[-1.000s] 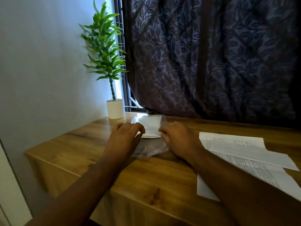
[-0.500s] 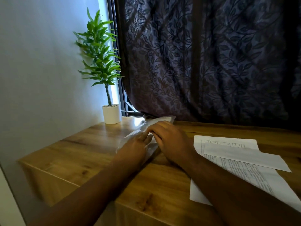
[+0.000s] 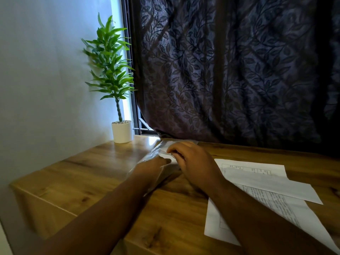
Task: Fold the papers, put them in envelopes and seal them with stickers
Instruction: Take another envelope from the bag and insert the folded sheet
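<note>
A clear plastic packet (image 3: 155, 150) with white envelopes (image 3: 170, 159) inside lies at the back of the wooden table (image 3: 88, 173), near the curtain. My left hand (image 3: 150, 167) reaches into the packet's near end; shiny plastic covers its back and its fingertips are hidden. My right hand (image 3: 193, 161) is just right of it, fingers curled, pinching the packet's edge. To the right lie two printed white paper sheets: one (image 3: 257, 174) on top and a second (image 3: 217, 223) under my right forearm.
A green plant in a white pot (image 3: 122, 132) stands at the table's back left corner, by the wall. A dark leaf-patterned curtain (image 3: 230, 70) hangs along the table's back edge. The table's left edge and front corner (image 3: 127, 240) are close to my forearms.
The packet has turned from flat between my hands to slanting toward me. My left hand has slid into its near end, and my right hand has closed in on its edge.
</note>
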